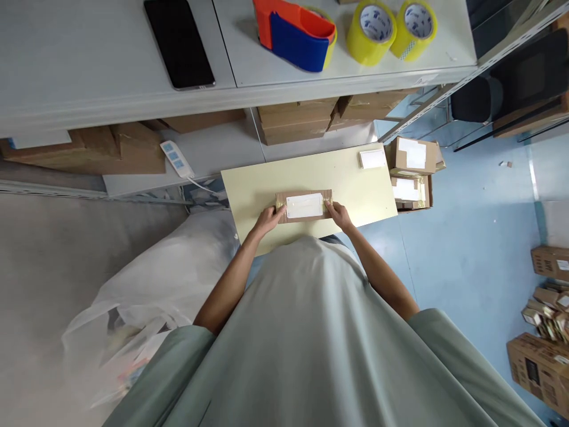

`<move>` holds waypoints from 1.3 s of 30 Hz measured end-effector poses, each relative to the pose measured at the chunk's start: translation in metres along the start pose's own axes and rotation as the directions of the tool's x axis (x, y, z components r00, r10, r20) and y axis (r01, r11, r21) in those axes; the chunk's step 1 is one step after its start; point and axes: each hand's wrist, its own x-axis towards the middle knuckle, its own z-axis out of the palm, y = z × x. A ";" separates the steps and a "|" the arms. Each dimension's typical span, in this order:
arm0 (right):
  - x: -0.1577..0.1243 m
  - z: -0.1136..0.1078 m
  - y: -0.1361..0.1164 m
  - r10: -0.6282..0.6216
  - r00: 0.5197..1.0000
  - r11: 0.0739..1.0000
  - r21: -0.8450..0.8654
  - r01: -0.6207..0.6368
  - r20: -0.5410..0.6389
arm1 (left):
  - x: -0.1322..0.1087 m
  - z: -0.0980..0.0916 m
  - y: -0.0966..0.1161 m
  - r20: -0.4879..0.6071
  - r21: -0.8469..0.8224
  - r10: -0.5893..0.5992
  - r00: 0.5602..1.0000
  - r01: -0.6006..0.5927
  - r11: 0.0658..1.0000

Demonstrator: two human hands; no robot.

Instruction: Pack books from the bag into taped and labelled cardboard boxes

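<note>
A small brown cardboard box [306, 219] with a white label [304, 206] on top is over the pale yellow board [258, 178] in front of me. Clear tape shines at both of its ends. My left hand [268, 219] grips the left end, thumb on top. At the right end my right hand [339, 214] holds it in the same way. The undersides of the fingers are hidden, and I cannot tell whether the box rests on the board or is slightly lifted. A white pad or stack of labels [372, 158] lies at the board's far right corner.
The shelf above bears a phone [180, 44], an orange and blue tape dispenser [296, 35] and yellow tape rolls [371, 32]. Labelled boxes [415, 155] stand right of the board. A power strip [176, 159] lies behind; a big plastic bag [164, 267] is at left.
</note>
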 end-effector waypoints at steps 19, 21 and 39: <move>-0.002 -0.050 0.038 -0.006 0.993 0.978 0.210 -0.018 0.115 | -0.008 0.066 -0.006 -0.242 -0.031 0.004 0.970 -0.012 0.999; 0.007 -0.049 0.046 0.008 0.985 0.983 0.179 -0.040 0.172 | -0.008 0.076 -0.007 -0.250 -0.040 -0.059 0.966 0.050 0.998; 0.154 -0.175 0.117 -0.219 0.970 0.971 -0.076 0.227 0.101 | 0.015 0.118 0.114 -0.617 0.155 0.026 0.787 0.089 0.984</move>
